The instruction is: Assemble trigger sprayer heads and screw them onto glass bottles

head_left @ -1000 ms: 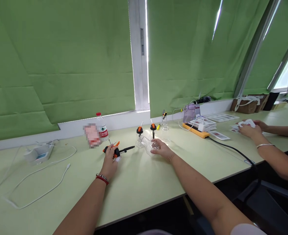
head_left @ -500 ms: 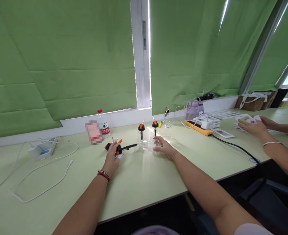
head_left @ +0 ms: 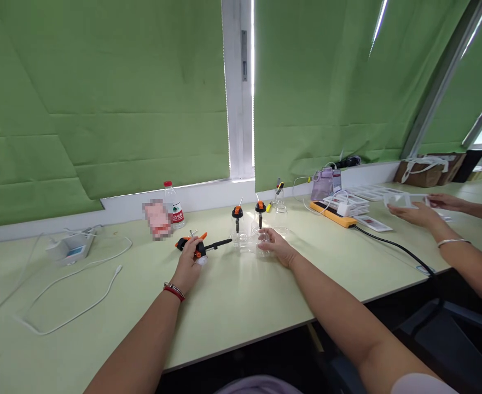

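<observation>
My left hand [head_left: 189, 255] rests on the table with its fingers closed on a black-and-orange lid [head_left: 200, 250]. A dark stem from that lid points right, and a small whitish piece lies under the hand. More orange and black parts [head_left: 182, 242] show beyond the fingers. My right hand [head_left: 277, 246] curls around a clear bottle [head_left: 264, 249], its fingers partly lost in the transparent shapes. Just behind stand two clear bottles with black-and-orange lids, a left lid [head_left: 237, 212] and a right lid [head_left: 260, 207], each with a thin straw upward and a dark stem downward.
A red-capped water bottle [head_left: 175, 207] and a blurred pink item [head_left: 157, 219] stand behind my left hand. White cables [head_left: 80, 316] and a power strip [head_left: 73, 249] lie left. An orange power strip [head_left: 333, 214] lies right. A co-worker's hands [head_left: 419, 213] hold a white frame.
My hands have stayed nearly in place, while the view has shifted slightly. The co-worker's hands have lifted the white frame and brought it a little to the left.
</observation>
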A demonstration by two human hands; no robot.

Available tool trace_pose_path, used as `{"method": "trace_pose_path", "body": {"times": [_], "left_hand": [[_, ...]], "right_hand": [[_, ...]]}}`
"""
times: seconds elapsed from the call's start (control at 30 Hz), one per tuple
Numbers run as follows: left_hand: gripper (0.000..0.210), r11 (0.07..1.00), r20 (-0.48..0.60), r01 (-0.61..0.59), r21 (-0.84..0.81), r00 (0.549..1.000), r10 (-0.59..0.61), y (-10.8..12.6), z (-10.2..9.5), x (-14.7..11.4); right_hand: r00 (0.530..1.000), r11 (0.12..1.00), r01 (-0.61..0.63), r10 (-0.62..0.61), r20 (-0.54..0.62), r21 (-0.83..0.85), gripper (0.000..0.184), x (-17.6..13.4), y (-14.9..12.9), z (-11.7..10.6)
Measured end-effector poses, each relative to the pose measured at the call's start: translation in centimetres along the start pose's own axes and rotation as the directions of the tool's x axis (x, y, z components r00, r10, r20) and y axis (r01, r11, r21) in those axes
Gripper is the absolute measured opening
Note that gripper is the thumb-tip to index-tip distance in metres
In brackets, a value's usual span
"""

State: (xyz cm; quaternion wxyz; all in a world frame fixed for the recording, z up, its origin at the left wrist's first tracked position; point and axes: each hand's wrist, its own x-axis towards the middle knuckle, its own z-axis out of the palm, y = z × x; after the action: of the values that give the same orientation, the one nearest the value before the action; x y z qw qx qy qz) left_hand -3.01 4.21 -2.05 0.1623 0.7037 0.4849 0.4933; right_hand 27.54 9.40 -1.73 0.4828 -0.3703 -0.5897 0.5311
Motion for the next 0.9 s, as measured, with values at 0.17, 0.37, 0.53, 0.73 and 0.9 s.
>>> {"method": "trace_pose_path", "body": {"times": [0.17,0.37,0.53,0.73,0.9], "left_hand": [[0.046,0.999,0.065,0.024,-0.025,0.998,-0.022,-0.1,0.2,-0.1],[0.050,0.999,0.144,0.021,-0.033,0.989,-0.016,0.4,0.5,-0.3],[0.050,0.998,0.174,0.046,-0.041,0.984,-0.038,1.1,0.8,-0.5],[0.052,0.998,0.196,0.018,-0.055,0.981,-0.007,1.4,1.1,-0.6],[0.052,0.998,0.227,0.020,-0.061,0.974,-0.005,1.4,1.2,-0.8]], "right_hand": [[1.000,0.997,-0.013,0.011,0.028,0.078,0.051,0.0,0.1,0.2],[0.989,0.997,-0.033,0.022,0.147,0.069,0.054,-0.6,-0.4,2.1],[0.983,0.996,-0.044,0.029,0.182,0.078,0.054,-0.8,-0.6,3.2],[0.980,0.996,-0.034,0.016,0.200,0.085,0.055,-1.1,-0.7,3.9],[0.979,0.996,-0.034,0.016,0.203,0.081,0.055,-1.0,-0.5,4.3]]}}
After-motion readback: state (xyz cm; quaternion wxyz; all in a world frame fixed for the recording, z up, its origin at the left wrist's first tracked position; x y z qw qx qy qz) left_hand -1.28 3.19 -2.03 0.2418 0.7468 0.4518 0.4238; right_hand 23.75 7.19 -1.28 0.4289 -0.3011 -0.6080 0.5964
